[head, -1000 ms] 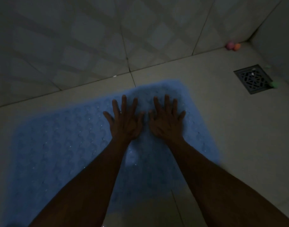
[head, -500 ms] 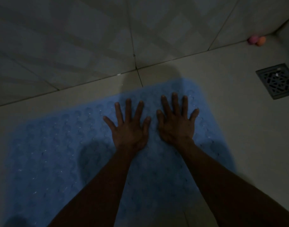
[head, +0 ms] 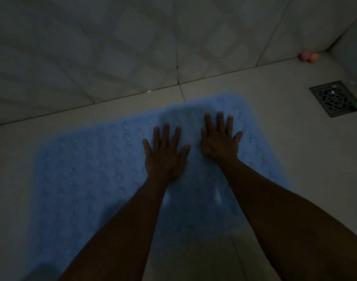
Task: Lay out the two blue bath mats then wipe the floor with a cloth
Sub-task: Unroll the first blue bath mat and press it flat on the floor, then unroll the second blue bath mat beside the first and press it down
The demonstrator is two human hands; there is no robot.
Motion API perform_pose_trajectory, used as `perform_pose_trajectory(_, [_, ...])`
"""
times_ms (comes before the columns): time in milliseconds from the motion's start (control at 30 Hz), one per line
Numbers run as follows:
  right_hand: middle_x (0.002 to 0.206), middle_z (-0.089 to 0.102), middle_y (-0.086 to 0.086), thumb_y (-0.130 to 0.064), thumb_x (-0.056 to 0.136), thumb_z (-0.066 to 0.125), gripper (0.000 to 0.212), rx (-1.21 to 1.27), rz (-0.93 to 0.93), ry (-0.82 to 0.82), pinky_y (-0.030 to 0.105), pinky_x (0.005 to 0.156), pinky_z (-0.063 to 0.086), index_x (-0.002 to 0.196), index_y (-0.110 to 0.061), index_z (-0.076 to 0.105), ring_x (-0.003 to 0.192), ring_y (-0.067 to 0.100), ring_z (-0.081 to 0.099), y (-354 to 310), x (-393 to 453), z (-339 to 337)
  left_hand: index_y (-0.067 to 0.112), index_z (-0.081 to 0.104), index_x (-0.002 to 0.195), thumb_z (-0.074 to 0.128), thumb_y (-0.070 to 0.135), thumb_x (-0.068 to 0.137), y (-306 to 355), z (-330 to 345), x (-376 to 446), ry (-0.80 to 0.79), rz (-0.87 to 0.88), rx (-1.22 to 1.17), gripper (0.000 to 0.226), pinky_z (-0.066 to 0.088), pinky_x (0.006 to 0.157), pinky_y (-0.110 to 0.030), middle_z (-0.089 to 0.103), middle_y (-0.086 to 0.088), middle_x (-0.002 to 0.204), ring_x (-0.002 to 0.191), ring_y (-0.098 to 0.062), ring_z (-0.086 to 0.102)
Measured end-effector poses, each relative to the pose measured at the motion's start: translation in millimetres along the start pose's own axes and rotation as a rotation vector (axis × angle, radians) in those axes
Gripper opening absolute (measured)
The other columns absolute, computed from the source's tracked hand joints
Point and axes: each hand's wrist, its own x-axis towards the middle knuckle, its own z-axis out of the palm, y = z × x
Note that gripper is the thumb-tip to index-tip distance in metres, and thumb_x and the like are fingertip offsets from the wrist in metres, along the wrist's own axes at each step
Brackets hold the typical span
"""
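**Q:** State the position of the work item.

**A:** The pale blue, bubble-textured rubber bath mat [head: 88, 179] lies flat on the beige tiled floor [head: 295, 159], its far edge near the foot of the grey tiled wall [head: 112, 47]. Only one mat is in view; I see no second mat and no cloth.

**Q:** State the condition of both hands.

**A:** My left hand [head: 165, 157] and my right hand [head: 221, 142] rest palm-down on the mat's far right portion, just beside each other. The fingers are straight and spread. Neither hand holds anything.

**Q:** How is the current step done well?

**A:** I judge the step to be pressing the mat flat. Apply even palm pressure and work outward toward the edges, so trapped air escapes and the underside seats on the tile. Keep the mat short of the dark square metal floor drain [head: 333, 98] at the right. The light is dim, so check any lifted corners by touch.
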Motion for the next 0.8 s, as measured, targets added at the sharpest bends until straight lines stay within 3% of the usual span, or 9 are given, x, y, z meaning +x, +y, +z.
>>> perform_pose_trajectory(200, [0.163, -0.014, -0.002, -0.05, 0.102, 0.018, 0.058, 0.03, 0.021, -0.088, 0.061, 0.116, -0.005, 0.155, -0.036, -0.002, 0.148, 0.03, -0.02, -33, -59, 8, 0.044, -0.007, 0.158, 0.018, 0.062, 0.102, -39, -5, -70, -0.047, -0.044, -0.019, 0.064, -0.009, 0.12, -0.059, -0.019, 0.006, 0.166, 0.153, -0.022, -0.021])
perform_pose_trajectory(433, [0.162, 0.016, 0.011, -0.038, 0.104, 0.029, 0.054, 0.271, -0.12, -0.095, 0.051, 0.119, 0.018, 0.155, -0.021, 0.02, 0.149, 0.03, 0.01, -138, -119, 9, 0.035, 0.001, 0.161, 0.028, 0.055, 0.105, -119, -50, -128, -0.067, -0.143, -0.219, 0.065, 0.01, 0.122, -0.056, 0.001, -0.006, 0.169, 0.156, -0.024, -0.003])
perform_pose_trajectory(567, [0.157, 0.027, 0.017, -0.028, 0.106, 0.031, 0.051, 0.32, -0.264, -0.095, 0.043, 0.117, 0.021, 0.151, -0.007, 0.028, 0.144, 0.033, 0.025, -217, -160, -9, 0.03, 0.007, 0.161, 0.031, 0.053, 0.105, -181, -106, -158, 0.083, -0.231, -0.345, 0.066, 0.014, 0.122, -0.055, 0.005, -0.007, 0.169, 0.155, -0.026, 0.006])
perform_pose_trajectory(800, [0.149, 0.039, 0.02, -0.035, 0.105, 0.032, 0.051, 0.413, -0.411, -0.038, 0.037, 0.109, 0.031, 0.152, -0.015, 0.029, 0.136, 0.034, 0.039, -364, -221, -42, 0.02, 0.02, 0.16, 0.035, 0.051, 0.104, -299, -234, -196, 0.411, -0.311, -0.46, 0.066, 0.027, 0.118, -0.054, 0.021, -0.015, 0.164, 0.149, -0.035, 0.024])
